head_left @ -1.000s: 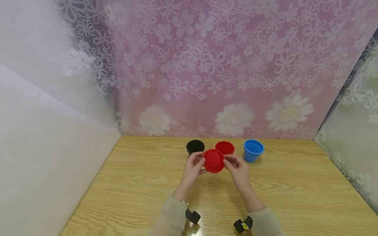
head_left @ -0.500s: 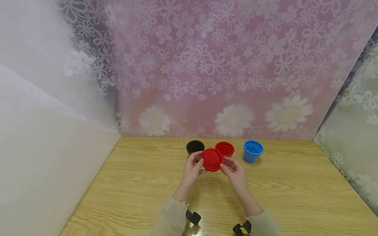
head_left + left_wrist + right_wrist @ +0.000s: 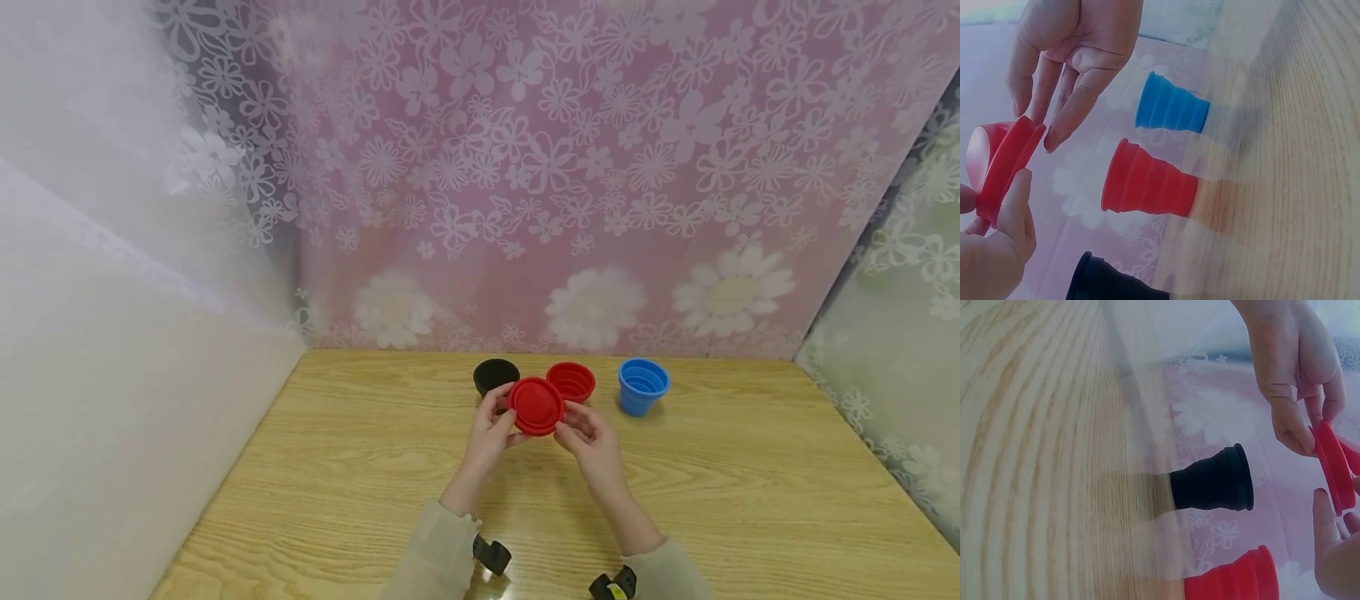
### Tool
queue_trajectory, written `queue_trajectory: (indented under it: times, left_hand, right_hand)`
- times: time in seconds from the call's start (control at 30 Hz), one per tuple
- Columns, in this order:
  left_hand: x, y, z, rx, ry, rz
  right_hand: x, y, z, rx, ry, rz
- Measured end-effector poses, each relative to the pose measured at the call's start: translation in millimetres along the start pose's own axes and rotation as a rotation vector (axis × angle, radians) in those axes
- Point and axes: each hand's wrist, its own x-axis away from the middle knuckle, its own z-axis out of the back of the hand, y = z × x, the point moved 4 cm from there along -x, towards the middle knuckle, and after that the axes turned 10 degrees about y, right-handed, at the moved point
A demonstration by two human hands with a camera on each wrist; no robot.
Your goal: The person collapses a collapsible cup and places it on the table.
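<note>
A collapsible red cup [image 3: 536, 406], squashed flat into a disc, is held up above the table. My left hand [image 3: 487, 435] pinches its left edge, thumb in front and fingers behind. At its right edge is my right hand [image 3: 595, 446], thumb and fingers on either side of the rim; the left wrist view shows these right-hand fingers [image 3: 1075, 109] reaching down to the disc. Behind the disc stand an upright black cup [image 3: 1213, 479], an expanded red cup [image 3: 1147, 180] and a blue cup [image 3: 643, 387], all with stepped walls. The disc partly overlaps the standing red cup in the head view.
The wooden table [image 3: 337, 500] meets a pink flowered curtain [image 3: 480, 208] at its back edge. A pale sheet [image 3: 150, 333] hangs on the left, a flowered one [image 3: 907, 375] on the right. Black wrist cameras [image 3: 492, 556] sit at both sleeves.
The flattened red cup has shifted slightly left, and my right hand has moved left and a little down along with it. My left hand stays nearly in place. The standing cups have not moved.
</note>
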Motion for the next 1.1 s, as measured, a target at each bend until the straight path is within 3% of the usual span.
queue_trajectory:
  times: [0.7, 1.1]
  left_hand:
    - [0.1, -2.0, -1.0, 0.004, -0.01, 0.011]
    - [-2.8, -6.3, 2.2, 0.018, 0.067, 0.027]
  right_hand:
    - [-0.5, -1.0, 0.0, 0.017, 0.013, -0.019]
    - [-4.7, -1.4, 4.2, 0.05, 0.034, -0.055]
